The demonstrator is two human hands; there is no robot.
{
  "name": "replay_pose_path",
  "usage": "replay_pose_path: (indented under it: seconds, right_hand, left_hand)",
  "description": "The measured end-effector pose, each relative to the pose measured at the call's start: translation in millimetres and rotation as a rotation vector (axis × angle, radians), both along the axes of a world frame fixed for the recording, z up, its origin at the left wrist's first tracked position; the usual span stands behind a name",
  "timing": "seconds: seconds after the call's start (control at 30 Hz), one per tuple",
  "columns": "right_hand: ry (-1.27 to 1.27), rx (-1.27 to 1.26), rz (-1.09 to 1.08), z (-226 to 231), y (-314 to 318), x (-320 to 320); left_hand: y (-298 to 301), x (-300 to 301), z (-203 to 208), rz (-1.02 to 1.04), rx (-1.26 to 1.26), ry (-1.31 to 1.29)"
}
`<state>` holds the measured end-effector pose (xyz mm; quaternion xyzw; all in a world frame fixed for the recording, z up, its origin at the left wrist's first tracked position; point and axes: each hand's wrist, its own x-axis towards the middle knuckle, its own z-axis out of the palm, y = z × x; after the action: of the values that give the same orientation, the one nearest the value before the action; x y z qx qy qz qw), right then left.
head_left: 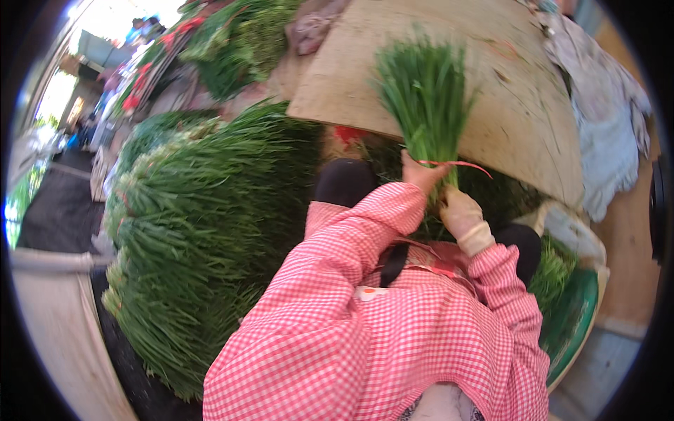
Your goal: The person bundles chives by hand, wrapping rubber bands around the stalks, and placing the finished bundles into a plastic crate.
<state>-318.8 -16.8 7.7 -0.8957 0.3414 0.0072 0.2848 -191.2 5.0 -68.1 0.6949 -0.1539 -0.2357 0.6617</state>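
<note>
A bunch of chives (428, 91) stands upright in front of me, its leaf tips over a wooden board. Around its lower part runs a pink tie (456, 163), one loose end sticking out to the right. My left hand (420, 173) is closed around the bunch at the tie. Just below, my right hand (461, 212), in a pale glove, is closed at the stem ends; its fingertips are partly hidden. Both forearms wear pink-checked sleeves.
A tall stack of chive bunches (203, 231) rises on my left. The wooden board (519, 105) lies ahead, bearing leaf scraps. A green tub (572, 323) with loose greens is at my right. Cloths (604, 119) hang over the board's right edge. More bunches (242, 49) lie far left.
</note>
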Motion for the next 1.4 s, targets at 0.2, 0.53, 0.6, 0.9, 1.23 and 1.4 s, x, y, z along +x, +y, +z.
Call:
replay_pose_path:
  seconds: [0.2,0.53,0.6,0.9,1.23,1.4]
  right_hand:
    - [0.112,-0.186,-0.012,7,12,9]
    - [-0.092,-0.282,0.033,9,18,-2]
    - [-0.068,-0.251,0.056,11,27,-19]
    - [-0.451,0.063,-0.022,40,1,-55]
    - [-0.353,0.497,0.032,9,32,-45]
    - [-0.177,0.119,0.129,0,10,-83]
  left_hand:
    - [10,-2,23,-0.027,0.170,0.084]
    - [10,-4,15,0.024,0.141,0.151]
    - [10,-11,21,0.015,-0.032,0.182]
    - [24,14,26,-0.246,-0.243,0.523]
    - [34,19,56,-0.374,-0.272,0.855]
    - [48,35,55,-0.414,-0.474,1.048]
